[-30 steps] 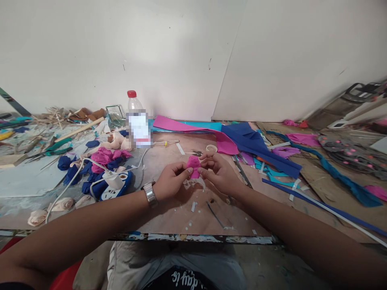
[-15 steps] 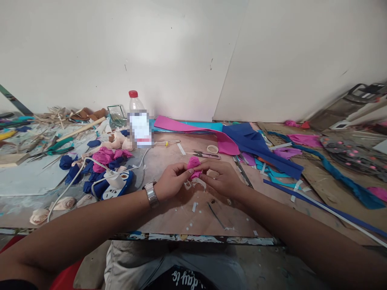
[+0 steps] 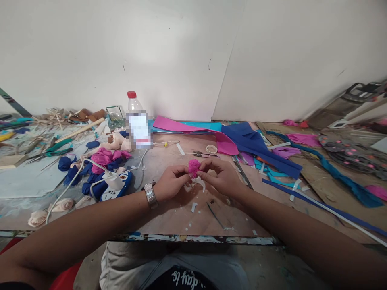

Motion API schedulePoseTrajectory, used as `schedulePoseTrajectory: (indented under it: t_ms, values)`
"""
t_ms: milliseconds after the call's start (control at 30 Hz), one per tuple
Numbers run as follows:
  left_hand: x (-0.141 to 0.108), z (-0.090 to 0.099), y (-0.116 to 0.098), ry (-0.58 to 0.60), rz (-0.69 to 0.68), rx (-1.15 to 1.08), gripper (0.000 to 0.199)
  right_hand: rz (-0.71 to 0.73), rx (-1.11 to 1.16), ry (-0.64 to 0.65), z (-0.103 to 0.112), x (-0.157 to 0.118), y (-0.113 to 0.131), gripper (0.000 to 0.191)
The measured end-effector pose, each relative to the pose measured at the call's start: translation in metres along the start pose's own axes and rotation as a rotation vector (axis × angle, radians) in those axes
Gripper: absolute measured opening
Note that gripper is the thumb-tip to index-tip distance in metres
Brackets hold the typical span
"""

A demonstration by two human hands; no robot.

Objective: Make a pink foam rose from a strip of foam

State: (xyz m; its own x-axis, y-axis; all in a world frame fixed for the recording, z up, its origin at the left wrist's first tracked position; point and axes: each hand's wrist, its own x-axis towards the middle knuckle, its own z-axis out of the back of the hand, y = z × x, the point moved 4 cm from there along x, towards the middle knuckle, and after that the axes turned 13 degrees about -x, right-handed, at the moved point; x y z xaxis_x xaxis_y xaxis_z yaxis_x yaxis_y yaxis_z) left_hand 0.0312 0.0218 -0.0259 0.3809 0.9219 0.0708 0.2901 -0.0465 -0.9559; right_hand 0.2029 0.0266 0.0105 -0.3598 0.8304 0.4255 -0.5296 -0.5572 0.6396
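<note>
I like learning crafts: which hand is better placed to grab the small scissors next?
Probably the right hand. The small scissors lie just beyond its fingers, by the tape roll. The left hand is farther away and could hold the pink rosette.

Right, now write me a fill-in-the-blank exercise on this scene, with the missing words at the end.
1. The left hand and right hand meet at a crinkled, bunched piece coloured ____.
2. A metal watch is worn on the ____ wrist.
3. The cap on the clear bottle is ____.
4. The white power strip, with a charger plugged in, is edged in ____.

Missing words, in order: pink; left; red; blue.
</note>
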Motion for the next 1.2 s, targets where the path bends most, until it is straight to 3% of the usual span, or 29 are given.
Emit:
schedulePoseTrajectory:
  t_ms: [167,333,633,933,1200]
  values:
    - [-0.0014,-0.0016,0.0014,0.021,-0.01,0.024,0.019,-0.039,0.008,-0.02,-0.0004,0.001,-0.0006,0.014]
    - [-0.0036,-0.0049,0.0032,0.095,-0.036,0.132,0.032,-0.054,0.007,-0.027,-0.0003,0.0015,0.001,0.013]
    - [-0.002,-0.0011,-0.0019,-0.017,-0.063,0.129,0.035,0.065,-0.025,0.019,-0.0014,0.0001,0.0032,0.011]
    - [-0.0008,-0.0004,0.0003,-0.01,-0.055,0.03,0.041,0.17,-0.089,0.079,-0.004,-0.0023,0.0015,0.013]
    - [-0.0003,0.0,-0.0027,-0.023,-0.078,0.021,0.041,0.172,-0.081,0.063,-0.0034,-0.0026,0.0034,0.02]
